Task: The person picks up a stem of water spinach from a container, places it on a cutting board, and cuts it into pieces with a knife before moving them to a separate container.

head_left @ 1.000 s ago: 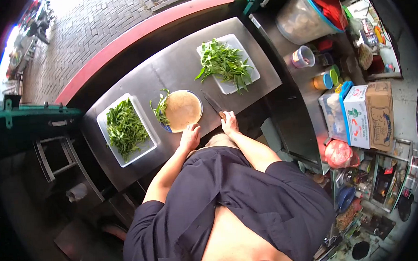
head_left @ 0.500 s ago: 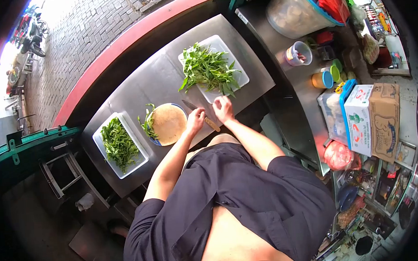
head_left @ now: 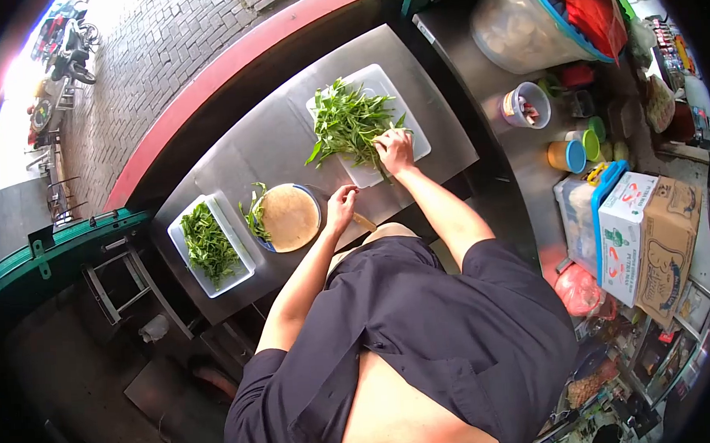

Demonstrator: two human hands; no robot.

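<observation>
Two white trays on the bench [head_left: 249,147], well apart, with a round board [head_left: 291,216] in between. Long green stems and leaves [head_left: 350,115] in a big loose heap on the right tray [head_left: 420,142], and more greens [head_left: 209,244] in the left tray [head_left: 248,267]. A few leafy bits [head_left: 254,214] along the left edge of the round board.

Right hand [head_left: 396,150] at the near side of the big heap, fingers bent and close together, tips by the stems. Too small to tell a firm pinch from a light touch. Left hand [head_left: 341,209] near the front edge of the bench, just right of the round board, fingers partly curled. Close by, a knife handle [head_left: 365,222], poking out toward the body. Cannot tell whether held or just covered by the left hand.

To pick up the greens well, take only a small bunch, not a big grab. Pinch the firm stems, not the soft leaf tips, so as not to squash or tear. Lift slowly, with a little shake over the tray to free any tangled bits. Watch for long stems near the tray edge, and try not to drag the whole heap along. Turn the stem ends all one way for a neat bunch. Keep the left fingers away from the sharp part of the knife.
</observation>
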